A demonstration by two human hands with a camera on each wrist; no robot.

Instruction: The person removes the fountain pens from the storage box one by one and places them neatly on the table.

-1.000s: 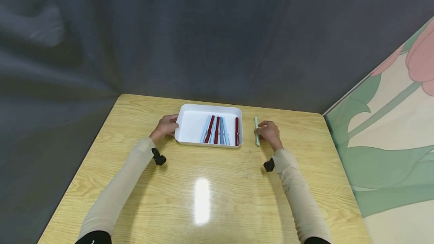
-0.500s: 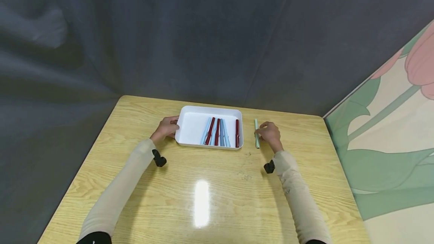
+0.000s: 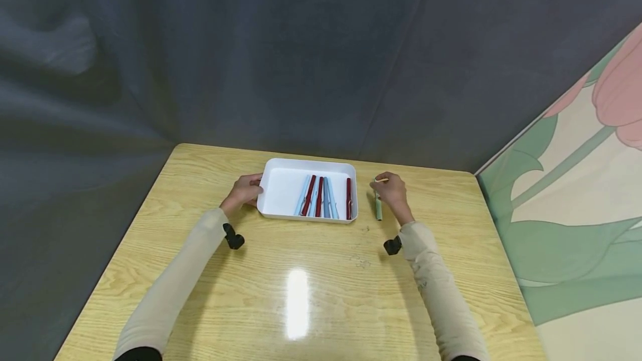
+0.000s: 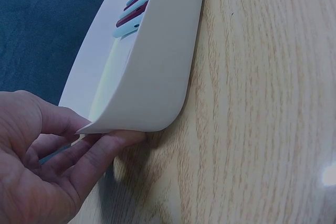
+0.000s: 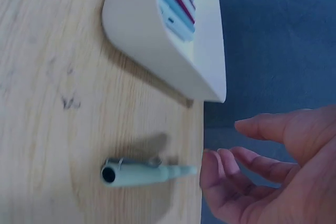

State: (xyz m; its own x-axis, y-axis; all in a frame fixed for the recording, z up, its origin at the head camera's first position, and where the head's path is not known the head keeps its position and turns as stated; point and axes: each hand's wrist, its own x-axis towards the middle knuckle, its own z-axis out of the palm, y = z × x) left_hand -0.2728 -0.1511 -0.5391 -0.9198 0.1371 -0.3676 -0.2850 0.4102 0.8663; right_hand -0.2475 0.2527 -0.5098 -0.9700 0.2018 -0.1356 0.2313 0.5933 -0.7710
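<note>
My left hand pinches the left end of a white tray, thumb over the rim and fingers below it in the left wrist view. Several pens lie in the tray: light blue pens, dark red pens and a grey-blue pen. To the tray's right, a pale green pen with a clip lies on the table. My right hand is at the pen's far end. In the right wrist view its thumb and fingers stand apart, with fingertips right by the pen's narrow end.
The wooden table ends at a dark curtain just behind the tray. A wall covering with a tulip pattern runs along the right side. Small dark marks show on the tabletop near the pen.
My right hand has shifted from the middle of the green pen to its far end, and its fingers have spread. My left hand keeps its hold on the tray.
</note>
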